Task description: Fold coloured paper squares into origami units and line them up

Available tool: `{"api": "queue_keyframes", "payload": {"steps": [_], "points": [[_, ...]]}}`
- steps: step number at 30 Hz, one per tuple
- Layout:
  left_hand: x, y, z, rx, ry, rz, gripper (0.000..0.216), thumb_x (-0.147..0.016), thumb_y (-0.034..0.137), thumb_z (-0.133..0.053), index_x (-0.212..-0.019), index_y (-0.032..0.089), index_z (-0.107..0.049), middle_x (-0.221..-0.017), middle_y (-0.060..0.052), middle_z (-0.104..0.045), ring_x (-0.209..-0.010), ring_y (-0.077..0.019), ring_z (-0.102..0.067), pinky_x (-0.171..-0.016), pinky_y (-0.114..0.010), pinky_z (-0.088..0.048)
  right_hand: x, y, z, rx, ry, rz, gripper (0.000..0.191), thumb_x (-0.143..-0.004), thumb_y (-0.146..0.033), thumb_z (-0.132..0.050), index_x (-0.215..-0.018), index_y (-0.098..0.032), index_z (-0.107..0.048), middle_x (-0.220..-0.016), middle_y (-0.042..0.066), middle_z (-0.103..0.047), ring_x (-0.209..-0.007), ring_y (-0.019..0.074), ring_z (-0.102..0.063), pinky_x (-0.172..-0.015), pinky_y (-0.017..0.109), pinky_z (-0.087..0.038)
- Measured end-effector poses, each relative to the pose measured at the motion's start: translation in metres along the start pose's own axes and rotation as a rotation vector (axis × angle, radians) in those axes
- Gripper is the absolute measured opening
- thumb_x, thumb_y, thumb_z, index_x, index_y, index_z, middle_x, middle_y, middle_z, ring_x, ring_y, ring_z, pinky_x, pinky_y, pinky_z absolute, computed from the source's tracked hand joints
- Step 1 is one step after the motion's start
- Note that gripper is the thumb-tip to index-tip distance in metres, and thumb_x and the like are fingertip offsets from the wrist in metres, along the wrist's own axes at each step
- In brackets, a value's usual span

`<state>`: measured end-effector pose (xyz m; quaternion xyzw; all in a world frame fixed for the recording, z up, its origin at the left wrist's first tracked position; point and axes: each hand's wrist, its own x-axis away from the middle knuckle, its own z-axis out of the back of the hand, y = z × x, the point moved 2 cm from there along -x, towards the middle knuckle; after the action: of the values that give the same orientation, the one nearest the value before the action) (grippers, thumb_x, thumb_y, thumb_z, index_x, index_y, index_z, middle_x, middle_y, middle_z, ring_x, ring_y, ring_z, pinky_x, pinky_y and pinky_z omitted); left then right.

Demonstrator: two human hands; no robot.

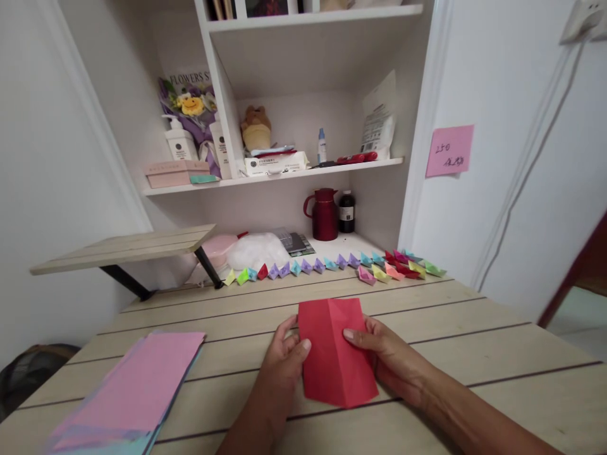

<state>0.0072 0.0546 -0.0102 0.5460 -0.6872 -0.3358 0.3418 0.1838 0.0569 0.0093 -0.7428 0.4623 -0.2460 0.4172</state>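
Note:
A folded red sheet of paper point(334, 351) lies on the wooden table point(474, 354) in front of me, creased down its middle. My left hand point(282, 357) grips its left edge, thumb on top of the paper. My right hand point(379, 354) holds the right edge, thumb pressed onto the sheet near the crease. Both hands are closed on the paper.
A stack of pink and pale blue paper sheets point(130, 395) lies at the front left. A row of several small folded paper boats point(332, 265) runs along the table's far edge. A small wooden riser point(128, 246) stands at back left; shelves hold a red jug point(325, 215) and bottles.

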Motion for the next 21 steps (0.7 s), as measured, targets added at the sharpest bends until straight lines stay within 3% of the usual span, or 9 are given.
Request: {"api": "queue_keyframes", "payload": {"steps": [3,6,9,11,12,14,16,18,21], "points": [[0.005,-0.003,-0.004,-0.009,-0.067,-0.023,0.080,-0.065,0.027,-0.082,-0.134,0.018,-0.043,-0.108,-0.016,-0.069,-0.093,-0.0287,-0.067,-0.082,-0.036,-0.049,0.004,0.005,-0.008,0.081,-0.078,-0.024,0.054,-0.069,-0.033,-0.078,-0.117,-0.014,-0.059,-0.102,0.012,-0.072,-0.096,0.0285,-0.067,-0.093,0.046,-0.047],[0.013,-0.003,-0.008,-0.047,-0.081,-0.003,0.070,-0.070,0.027,-0.077,-0.132,0.019,-0.046,-0.105,-0.014,-0.069,-0.081,-0.0233,-0.068,-0.073,-0.031,-0.050,0.004,0.010,-0.007,0.352,-0.047,0.070,0.065,-0.069,-0.033,-0.078,-0.126,-0.019,-0.050,-0.112,0.011,-0.066,-0.100,0.0273,-0.064,-0.091,0.045,-0.048],[0.018,-0.002,-0.010,-0.061,-0.077,0.056,0.070,-0.071,0.028,-0.076,-0.134,0.021,-0.046,-0.099,-0.010,-0.070,-0.071,-0.0178,-0.066,-0.066,-0.027,-0.048,0.002,0.008,0.000,0.741,0.068,0.277,0.082,-0.069,-0.030,-0.076,-0.139,-0.030,-0.034,-0.136,0.011,-0.045,-0.113,0.0267,-0.055,-0.091,0.044,-0.049],[0.018,-0.001,-0.009,-0.073,-0.077,0.090,0.073,-0.070,0.030,-0.077,-0.135,0.022,-0.046,-0.094,-0.009,-0.071,-0.067,-0.0167,-0.065,-0.064,-0.026,-0.048,0.003,0.001,0.001,0.932,0.123,0.436,0.090,-0.071,-0.030,-0.074,-0.144,-0.036,-0.023,-0.147,0.009,-0.027,-0.126,0.0276,-0.043,-0.099,0.046,-0.043],[0.017,-0.001,-0.009,-0.078,-0.078,0.096,0.075,-0.068,0.031,-0.078,-0.135,0.021,-0.046,-0.092,-0.009,-0.072,-0.067,-0.0172,-0.066,-0.065,-0.026,-0.048,0.004,-0.004,0.000,0.999,0.129,0.509,0.090,-0.071,-0.031,-0.075,-0.144,-0.036,-0.024,-0.150,0.008,-0.020,-0.131,0.0286,-0.036,-0.103,0.047,-0.038],[0.014,-0.001,-0.007,-0.084,-0.083,0.091,0.079,-0.065,0.032,-0.081,-0.135,0.019,-0.046,-0.094,-0.011,-0.073,-0.070,-0.0203,-0.068,-0.068,-0.028,-0.049,0.009,-0.014,-0.005,1.096,0.088,0.601,0.074,-0.072,-0.034,-0.075,-0.137,-0.035,-0.041,-0.153,0.006,-0.013,-0.137,0.0311,-0.026,-0.108,0.049,-0.031],[0.009,-0.001,-0.006,-0.079,-0.090,0.073,0.078,-0.062,0.032,-0.083,-0.131,0.017,-0.050,-0.100,-0.014,-0.072,-0.081,-0.0251,-0.069,-0.073,-0.031,-0.050,0.014,-0.022,-0.011,1.145,0.023,0.610,0.040,-0.074,-0.037,-0.074,-0.112,-0.031,-0.065,-0.153,0.003,-0.017,-0.138,0.0326,-0.024,-0.109,0.048,-0.030],[0.006,-0.002,-0.005,-0.079,-0.075,0.080,0.076,-0.061,0.033,-0.084,-0.129,0.017,-0.053,-0.105,-0.016,-0.071,-0.086,-0.0277,-0.069,-0.076,-0.033,-0.051,0.016,-0.028,-0.015,1.127,0.012,0.560,0.013,-0.076,-0.036,-0.072,-0.085,-0.026,-0.073,-0.145,0.005,-0.036,-0.133,0.0312,-0.032,-0.106,0.046,-0.033],[0.001,-0.003,-0.002,-0.068,-0.018,0.085,0.073,-0.060,0.031,-0.084,-0.126,0.019,-0.056,-0.107,-0.015,-0.071,-0.093,-0.0292,-0.068,-0.081,-0.036,-0.051,0.016,-0.029,-0.017,1.015,0.021,0.499,0.012,-0.078,-0.033,-0.071,-0.072,-0.023,-0.071,-0.115,0.007,-0.062,-0.116,0.0260,-0.052,-0.098,0.041,-0.041]]}}
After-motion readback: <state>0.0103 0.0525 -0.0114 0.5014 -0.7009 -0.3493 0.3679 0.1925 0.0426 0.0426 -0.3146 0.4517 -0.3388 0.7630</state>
